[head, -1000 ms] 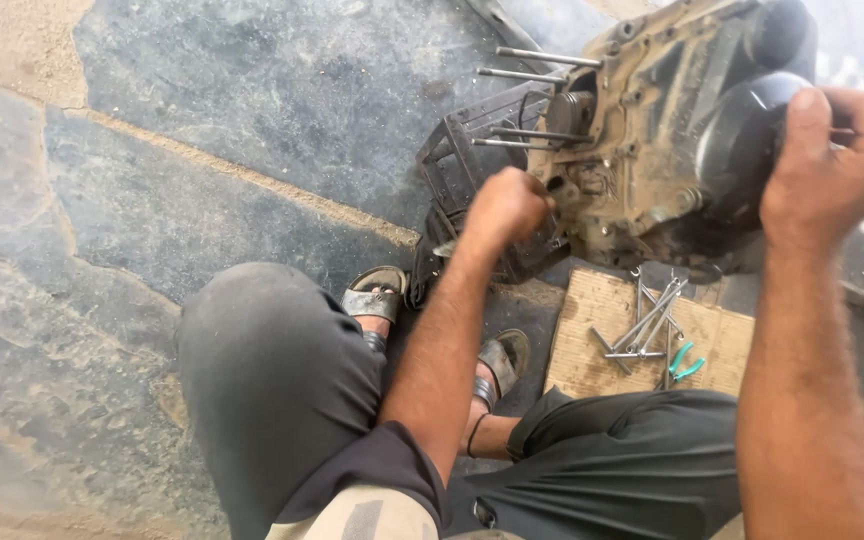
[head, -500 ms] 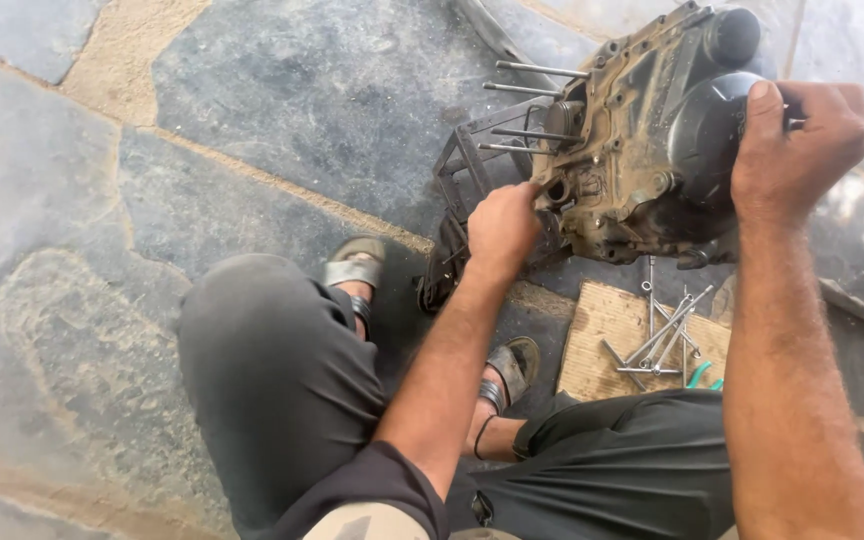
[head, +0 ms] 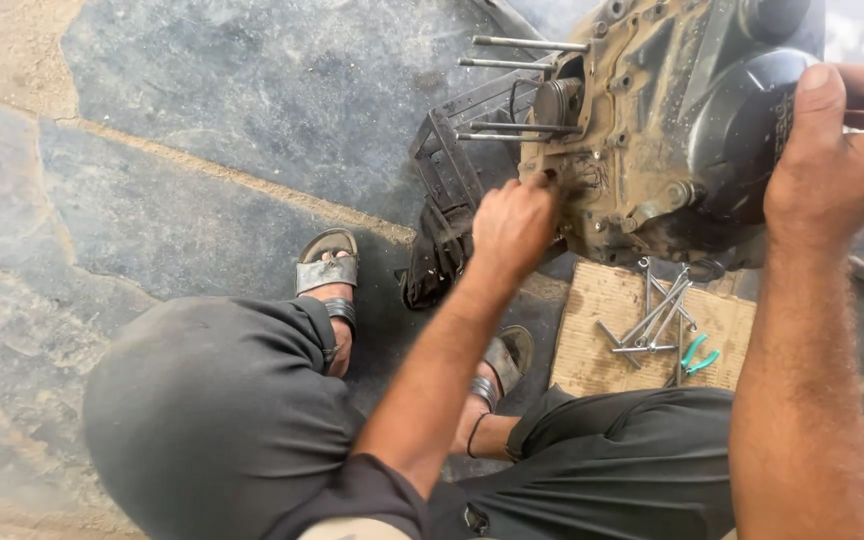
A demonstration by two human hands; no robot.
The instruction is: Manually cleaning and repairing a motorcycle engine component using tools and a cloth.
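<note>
**Two hands on a dirty engine case, tools spread on a board below**

Nearest the camera are the person's own legs in dark grey trousers (head: 217, 410), knees bent wide in a squat, with a sandalled foot (head: 326, 270) planted on the stone floor (head: 202, 120) and a second sandal (head: 505, 358) partly hidden behind the left forearm. Between the right knee and the engine lies a pale wooden board (head: 592, 340) carrying a loose cluster of spanners and long bolts (head: 652, 320); a small pair of green-handled pliers (head: 697, 355) lies at its right end.

The left hand (head: 514, 225) reaches forward with fingers curled in, its fingertips pressed against the lower front corner of the engine case (head: 632, 150). The knuckles face the camera and cover the contact point, so whether it pinches something small there cannot be told. The right hand (head: 837, 160) is closed around the far right side of the engine, thumb up over the round black side cover (head: 742, 130), gripping its edge.

The engine case stands just beyond the board, mud-brown and grimy, tilted a little. A piston (head: 557, 100) shows at its open left face, and four long bare studs (head: 522, 45) stick out to the left past it. Under and left of the engine sits a black metal frame (head: 447, 165) with a dark rag (head: 437, 255) draped at its near corner, just beside the left hand.
</note>
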